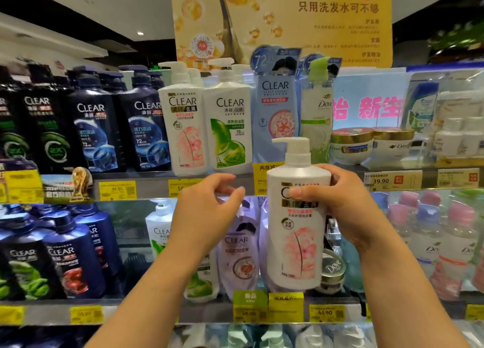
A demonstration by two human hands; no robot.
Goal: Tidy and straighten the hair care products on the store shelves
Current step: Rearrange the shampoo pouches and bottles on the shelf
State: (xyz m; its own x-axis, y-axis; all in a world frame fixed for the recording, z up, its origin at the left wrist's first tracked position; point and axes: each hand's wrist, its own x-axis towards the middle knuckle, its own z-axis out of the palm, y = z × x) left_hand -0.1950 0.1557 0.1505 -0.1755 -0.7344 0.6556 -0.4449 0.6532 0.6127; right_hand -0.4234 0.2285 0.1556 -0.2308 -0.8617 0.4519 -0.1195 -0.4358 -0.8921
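Far left of both hands, dark CLEAR bottles stand in a row on the upper shelf, with more dark blue ones on the shelf below. Nearer in, just above the left hand, a white CLEAR bottle with pink flowers and a white one with green limes stand upright side by side. The left hand hovers before the shelf edge, its grip loose and holding nothing, fingers gently curved, apart from the held bottle to its right. Behind and below it lies a pale lilac refill pouch.

The right hand grips a white pump bottle with pink flowers, thumb across the label and fingers wrapped round the back near the shoulder. This bottle is upright, off the shelf, in front of the two shelves, its pump spout pointing left. Above the right hand sit a blue CLEAR pouch, a Dove bottle and two Dove jars. Right of it stand pink-capped Dove bottles.
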